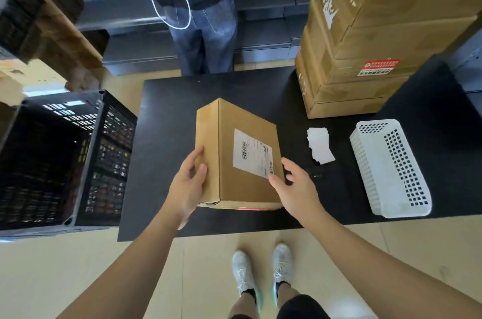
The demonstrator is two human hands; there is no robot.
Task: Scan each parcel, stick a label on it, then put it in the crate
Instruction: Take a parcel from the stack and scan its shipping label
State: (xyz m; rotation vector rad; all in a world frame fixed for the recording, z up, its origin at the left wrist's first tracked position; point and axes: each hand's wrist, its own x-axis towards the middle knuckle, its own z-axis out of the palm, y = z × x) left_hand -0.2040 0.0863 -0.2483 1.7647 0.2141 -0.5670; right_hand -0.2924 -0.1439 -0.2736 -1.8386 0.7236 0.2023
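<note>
1. One parcel (242,188) is in work. It lies flat on the black desk (169,123) directly in front of the person, with a large barcoded sheet (251,153) on its top face.
2. Step in hand, as judged: scanning or positioning for it. A red glow (250,208) shows at the parcel's near bottom edge; its source cannot be determined. None of the small white labels shows on the faces in view, so labelling appears outstanding.
3. Left hand (186,188): laid against the parcel's left side, fingers nearly straight and pressed to the cardboard, thumb at the top edge. It steadies rather than clasps.
4. Right hand (294,188): spread wide at the parcel's near right corner, thumb tip at the corner of the sheet, fingers beyond the right edge. It holds nothing.
5. Next move, as judged: take one label from the loose pile (319,145) just right of the parcel and press it on squarely, clear of the barcodes.
6. The crate (101,162) stands well left of the parcel, beside the desk; the transfer will need both hands.
</note>
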